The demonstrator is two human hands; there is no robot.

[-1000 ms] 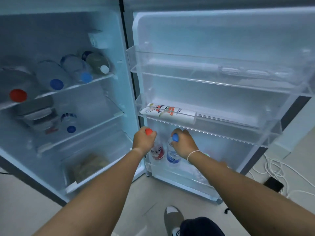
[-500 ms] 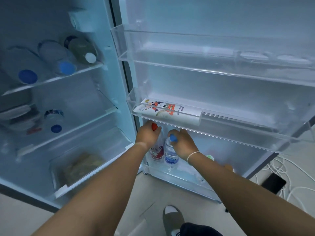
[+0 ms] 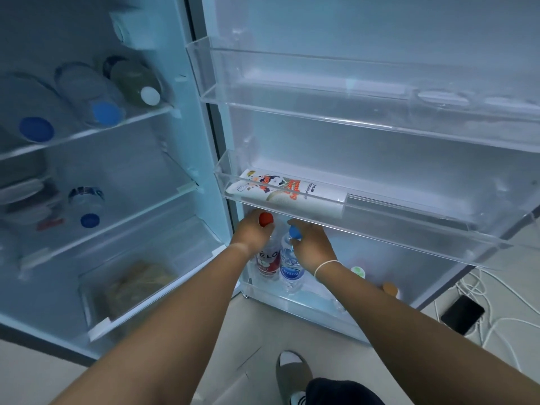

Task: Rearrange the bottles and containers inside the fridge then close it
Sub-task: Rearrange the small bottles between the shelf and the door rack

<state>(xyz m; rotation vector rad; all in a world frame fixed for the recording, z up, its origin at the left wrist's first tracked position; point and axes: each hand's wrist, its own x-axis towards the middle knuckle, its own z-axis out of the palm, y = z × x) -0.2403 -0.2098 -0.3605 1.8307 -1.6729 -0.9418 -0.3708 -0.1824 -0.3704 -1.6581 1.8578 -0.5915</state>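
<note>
Bottles: red-cap bottle [image 3: 267, 252] in left hand [image 3: 252, 233] and blue-cap bottle [image 3: 290, 264] in right hand [image 3: 311, 247], both upright in bottom door bin [image 3: 306, 305]; lifting w/o tilt may strike middle door shelf [image 3: 365, 226] directly above caps.

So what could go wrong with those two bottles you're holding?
The shelf with the white tube sits right above the left hand and right hand, so lifting the red-capped bottle or blue-capped bottle straight up might bump it. Held only near the caps, they could slip.
</note>
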